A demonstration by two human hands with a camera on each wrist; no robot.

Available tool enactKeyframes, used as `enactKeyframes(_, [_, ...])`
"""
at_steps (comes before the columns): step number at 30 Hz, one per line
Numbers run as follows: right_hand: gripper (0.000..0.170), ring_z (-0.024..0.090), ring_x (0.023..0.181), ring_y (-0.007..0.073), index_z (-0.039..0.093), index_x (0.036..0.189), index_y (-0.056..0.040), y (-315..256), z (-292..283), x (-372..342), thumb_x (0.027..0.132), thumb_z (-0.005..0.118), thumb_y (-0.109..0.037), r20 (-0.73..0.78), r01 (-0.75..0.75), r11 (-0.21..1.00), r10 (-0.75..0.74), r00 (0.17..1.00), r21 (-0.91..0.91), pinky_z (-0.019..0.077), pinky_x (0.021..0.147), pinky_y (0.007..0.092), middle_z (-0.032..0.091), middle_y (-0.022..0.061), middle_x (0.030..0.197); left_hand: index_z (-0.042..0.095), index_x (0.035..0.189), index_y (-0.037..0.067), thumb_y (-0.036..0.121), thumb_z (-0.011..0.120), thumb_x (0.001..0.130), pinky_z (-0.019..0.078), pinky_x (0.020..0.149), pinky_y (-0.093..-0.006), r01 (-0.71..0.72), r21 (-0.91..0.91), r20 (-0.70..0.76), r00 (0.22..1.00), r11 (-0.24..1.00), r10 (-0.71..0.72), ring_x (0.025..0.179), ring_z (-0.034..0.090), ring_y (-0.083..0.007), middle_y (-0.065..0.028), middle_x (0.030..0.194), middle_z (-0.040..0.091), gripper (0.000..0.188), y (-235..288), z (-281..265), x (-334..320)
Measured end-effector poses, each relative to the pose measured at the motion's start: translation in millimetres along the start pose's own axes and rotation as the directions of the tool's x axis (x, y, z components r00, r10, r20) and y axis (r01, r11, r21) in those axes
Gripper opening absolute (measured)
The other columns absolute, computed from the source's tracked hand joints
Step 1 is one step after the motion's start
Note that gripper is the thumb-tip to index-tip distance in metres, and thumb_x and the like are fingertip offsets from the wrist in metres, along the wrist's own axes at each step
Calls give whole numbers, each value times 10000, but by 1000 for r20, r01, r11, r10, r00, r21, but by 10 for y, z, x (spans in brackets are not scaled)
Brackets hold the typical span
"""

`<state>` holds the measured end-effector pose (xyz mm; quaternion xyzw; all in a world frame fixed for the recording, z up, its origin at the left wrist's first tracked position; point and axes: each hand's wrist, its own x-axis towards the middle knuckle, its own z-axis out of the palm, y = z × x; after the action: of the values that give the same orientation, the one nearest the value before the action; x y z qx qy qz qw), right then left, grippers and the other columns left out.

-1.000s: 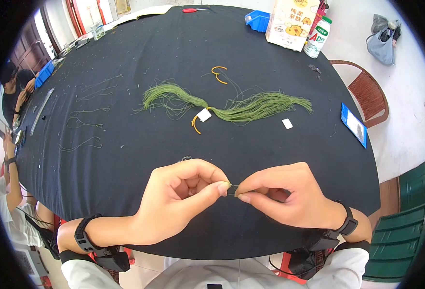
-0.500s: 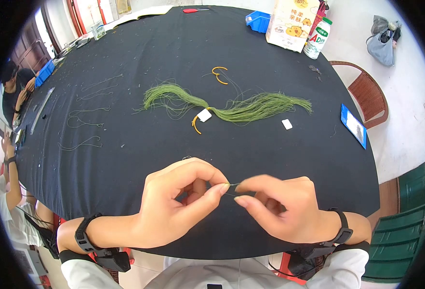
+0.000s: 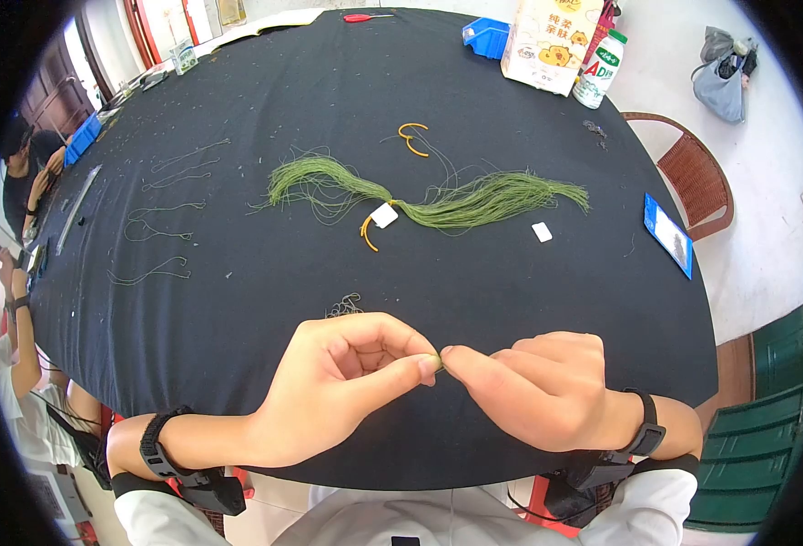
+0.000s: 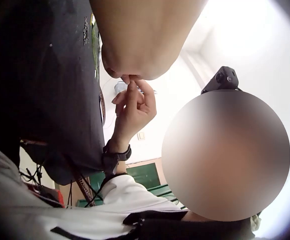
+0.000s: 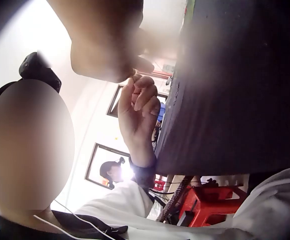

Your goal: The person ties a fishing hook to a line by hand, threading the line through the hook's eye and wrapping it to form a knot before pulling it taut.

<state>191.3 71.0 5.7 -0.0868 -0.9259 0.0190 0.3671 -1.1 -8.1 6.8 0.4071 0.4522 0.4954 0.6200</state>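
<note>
Near the table's front edge, the left hand [image 3: 342,391] pinches a thin green thread [image 3: 440,366] between thumb and forefinger. Its other fingers are curled. Fingertips of the right hand [image 3: 543,387] meet the left ones at the thread, pinching there; most of the thread is hidden by the fingers. In the left wrist view the right hand [image 4: 135,112] reaches the left fingertips, and in the right wrist view the left hand [image 5: 139,112] shows curled fingers. Behind the hands lies a bundle of green threads [image 3: 483,202], tied at its middle beside a white tag [image 3: 384,216].
A small heap of dark loops [image 3: 345,305] lies just beyond the left hand. Separate thread pieces [image 3: 160,273] are on the left. Yellow rings [image 3: 412,140], a white piece [image 3: 542,232], a blue packet [image 3: 668,236], a bottle [image 3: 600,70] and a blue bin [image 3: 486,38] also lie around.
The right hand has turned and closed in, its fingertips now against the left ones, where a stretch of thread showed between them before. The left hand has lowered slightly, uncovering the dark heap.
</note>
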Motion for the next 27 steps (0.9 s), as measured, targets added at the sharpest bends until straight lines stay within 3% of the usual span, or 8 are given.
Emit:
enactKeyframes(3, [334, 422, 372, 88, 673, 909, -36, -11, -18, 8, 580, 684, 25, 19, 25, 999, -24, 1000, -33, 313, 346, 222, 454, -29, 506, 640, 965, -26, 55, 607, 882, 374, 514, -159, 73, -42, 32, 997, 996, -72, 662, 527, -6, -22, 827, 646, 121, 27, -33, 1])
enactKeyframes(6, [306, 484, 421, 79, 642, 996, -4, 19, -41, -11, 703, 677, -85, 76, 47, 999, -46, 996, -13, 362, 369, 230, 484, -22, 550, 638, 964, -26, 56, 604, 884, 362, 512, -160, 96, -75, 52, 994, 992, -93, 650, 512, -5, -23, 833, 646, 119, 30, -45, 2])
enactKeyframes(9, [247, 537, 438, 110, 618, 961, -15, -16, -23, 2, 736, 697, -77, 67, -158, 982, 151, 986, 108, 390, 380, 250, 549, 6, 564, 634, 964, -27, 47, 604, 882, 364, 523, -161, 54, -78, 42, 998, 995, -51, 653, 508, -5, -24, 843, 646, 114, 19, -52, 2])
enactKeyframes(12, [203, 576, 458, 158, 590, 920, -29, -91, -98, 12, 757, 702, -76, 201, -413, 869, 368, 908, 272, 422, 401, 276, 585, 43, 577, 623, 954, -28, 39, 602, 881, 348, 509, -165, -41, -42, -25, 999, 998, 40, 623, 483, -8, -33, 833, 638, 102, 12, -37, 9])
enactKeyframes(15, [169, 490, 404, 89, 647, 848, -26, -127, -78, 38, 699, 704, 28, 170, -424, 841, 389, 905, 335, 338, 374, 216, 582, 30, 590, 606, 930, -28, 42, 599, 883, 297, 457, -171, -111, -1, -100, 989, 994, 110, 546, 426, -12, -49, 806, 625, 84, -9, -13, 27])
enactKeyframes(21, [146, 580, 485, 202, 595, 863, -15, -124, 38, -19, 748, 682, -31, 94, -226, 929, 207, 974, 294, 445, 422, 303, 581, 67, 627, 605, 931, -28, 2, 597, 873, 345, 498, -165, -184, 114, -109, 974, 976, 196, 590, 475, -20, -48, 834, 616, 66, -35, -9, 18])
enactKeyframes(23, [165, 564, 474, 191, 600, 869, -13, -136, 8, -1, 732, 691, -28, 103, -210, 940, 188, 977, 270, 437, 415, 295, 565, 54, 615, 604, 935, -31, -25, 602, 859, 357, 513, -165, -248, 211, -75, 960, 946, 268, 603, 486, -23, -50, 853, 609, 76, -63, -37, 13])
enactKeyframes(27, [193, 528, 448, 164, 617, 874, -9, -147, 0, -7, 701, 703, -18, 36, -148, 961, 144, 989, 232, 419, 399, 279, 532, 29, 593, 613, 913, -20, -69, 627, 801, 360, 505, -178, -437, 510, 71, 880, 741, 470, 582, 460, -20, -60, 859, 600, 123, -79, -90, 14])
